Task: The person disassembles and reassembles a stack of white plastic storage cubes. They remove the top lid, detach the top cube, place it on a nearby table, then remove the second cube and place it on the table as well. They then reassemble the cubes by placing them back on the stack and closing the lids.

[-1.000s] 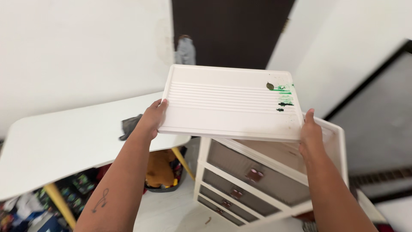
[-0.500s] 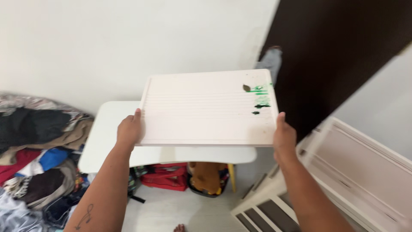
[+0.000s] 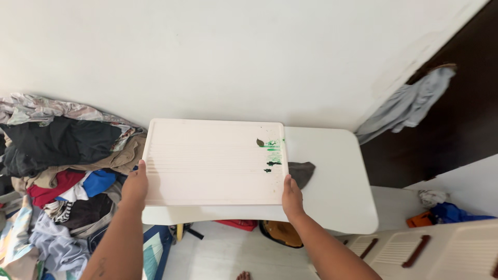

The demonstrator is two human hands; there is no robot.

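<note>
While you look down from head height, the white wall [image 3: 218, 57] fills the top of the view, with a dark door [image 3: 456, 129] at right and a grey garment [image 3: 410, 106] hanging on it. Heaped clothes [image 3: 57, 155] pile up at left, dark, red, blue and tan pieces mixed. The white surface [image 3: 337, 181] runs across the middle, rounded at its right corner; bags [image 3: 282, 233] in red and yellow-brown show on the floor beneath it. A pale drawer unit [image 3: 441, 251] with brown handles sits at lower right. You hold a white ribbed panel [image 3: 207, 163] flat, over the left half of the surface; whether it rests on it cannot be told. Green and dark paint smears [image 3: 271, 153] mark its right end. Your left hand [image 3: 136, 185] clasps the panel's left edge, thumb on top, fingers wrapped under and hidden. Your right hand [image 3: 292, 198] clasps the near right corner the same way, thumb up along the edge. A small grey cloth [image 3: 302, 172] lies on the surface just beside the panel's right edge.
</note>
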